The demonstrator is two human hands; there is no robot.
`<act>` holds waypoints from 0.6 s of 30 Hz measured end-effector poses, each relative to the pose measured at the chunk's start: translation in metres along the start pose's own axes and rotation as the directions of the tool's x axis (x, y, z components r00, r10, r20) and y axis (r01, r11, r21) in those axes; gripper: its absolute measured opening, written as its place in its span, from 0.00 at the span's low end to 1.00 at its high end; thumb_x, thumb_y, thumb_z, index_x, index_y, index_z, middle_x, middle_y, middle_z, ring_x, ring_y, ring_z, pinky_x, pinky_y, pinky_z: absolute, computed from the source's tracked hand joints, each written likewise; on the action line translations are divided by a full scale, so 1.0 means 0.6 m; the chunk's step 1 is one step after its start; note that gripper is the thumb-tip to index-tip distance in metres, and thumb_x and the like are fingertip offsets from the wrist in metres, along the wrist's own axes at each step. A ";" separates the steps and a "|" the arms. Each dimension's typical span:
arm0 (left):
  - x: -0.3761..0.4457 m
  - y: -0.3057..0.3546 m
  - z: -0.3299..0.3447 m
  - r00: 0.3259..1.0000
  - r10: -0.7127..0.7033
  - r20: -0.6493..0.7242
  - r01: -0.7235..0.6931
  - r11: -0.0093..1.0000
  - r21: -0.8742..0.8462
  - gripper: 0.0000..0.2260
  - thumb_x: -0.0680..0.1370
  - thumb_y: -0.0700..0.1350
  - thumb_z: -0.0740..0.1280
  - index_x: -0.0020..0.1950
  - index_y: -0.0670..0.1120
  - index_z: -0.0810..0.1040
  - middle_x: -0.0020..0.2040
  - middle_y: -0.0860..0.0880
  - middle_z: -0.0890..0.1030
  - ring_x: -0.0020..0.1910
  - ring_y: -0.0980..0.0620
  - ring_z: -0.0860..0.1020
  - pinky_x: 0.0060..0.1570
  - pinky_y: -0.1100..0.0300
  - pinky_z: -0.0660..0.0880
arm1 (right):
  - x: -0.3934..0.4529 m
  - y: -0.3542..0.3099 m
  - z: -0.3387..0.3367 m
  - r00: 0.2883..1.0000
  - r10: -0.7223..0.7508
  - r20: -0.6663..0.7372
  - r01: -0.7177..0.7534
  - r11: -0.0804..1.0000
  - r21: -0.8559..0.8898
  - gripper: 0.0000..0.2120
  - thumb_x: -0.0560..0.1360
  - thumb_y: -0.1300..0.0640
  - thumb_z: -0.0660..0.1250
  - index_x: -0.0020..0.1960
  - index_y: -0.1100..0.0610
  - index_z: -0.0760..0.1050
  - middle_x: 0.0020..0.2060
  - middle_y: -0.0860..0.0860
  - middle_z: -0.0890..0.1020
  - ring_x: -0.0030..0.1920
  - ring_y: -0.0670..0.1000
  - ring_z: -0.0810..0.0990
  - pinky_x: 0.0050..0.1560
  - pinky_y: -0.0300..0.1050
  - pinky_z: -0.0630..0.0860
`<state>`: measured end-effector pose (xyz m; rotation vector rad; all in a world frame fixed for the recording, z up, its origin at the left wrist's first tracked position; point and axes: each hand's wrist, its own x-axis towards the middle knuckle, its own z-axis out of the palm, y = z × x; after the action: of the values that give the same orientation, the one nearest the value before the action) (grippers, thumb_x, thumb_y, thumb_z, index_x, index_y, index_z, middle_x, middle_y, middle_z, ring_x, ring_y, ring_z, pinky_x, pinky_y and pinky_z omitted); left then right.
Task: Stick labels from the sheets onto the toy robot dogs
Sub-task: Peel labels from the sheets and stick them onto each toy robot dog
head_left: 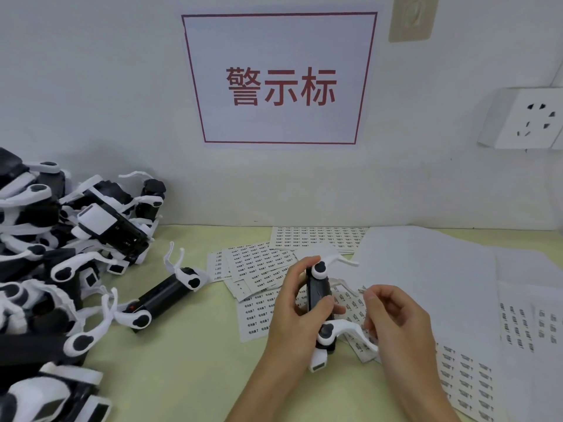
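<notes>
Even, soft, bright light falls from above. Shadows are faint: a soft one lies under the hands (344, 324) and beside the dog pile (61, 239). There is no hard glare. The wide lens bends the sign (278, 79) and socket (527, 117) outward. Fine print on the sheets (320, 239) is blurred.

In front of me stands a pale white wall (91, 86). On it hangs a white sign (279, 79) with a dark red frame and three red Chinese characters. At the right is a white power socket (527, 118). My table (182, 360) has a light yellow-green top.
</notes>
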<state>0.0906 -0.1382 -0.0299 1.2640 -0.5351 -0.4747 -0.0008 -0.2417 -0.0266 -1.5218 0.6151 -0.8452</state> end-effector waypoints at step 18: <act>-0.004 0.010 0.004 1.000 0.008 0.015 -0.009 0.999 0.051 0.23 0.73 0.41 0.66 0.66 0.59 0.75 0.51 0.55 0.79 0.46 0.43 0.84 0.51 0.42 0.82 | -0.008 -0.004 -0.005 0.999 -0.052 0.014 0.053 0.996 -0.075 0.14 0.80 0.60 0.64 0.37 0.48 0.78 0.26 0.49 0.75 0.27 0.44 0.72 0.32 0.37 0.70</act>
<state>0.0875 -0.1372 -0.0241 1.3075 -0.5682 -0.4664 -0.0066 -0.2393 -0.0247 -1.6165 0.6060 -0.8606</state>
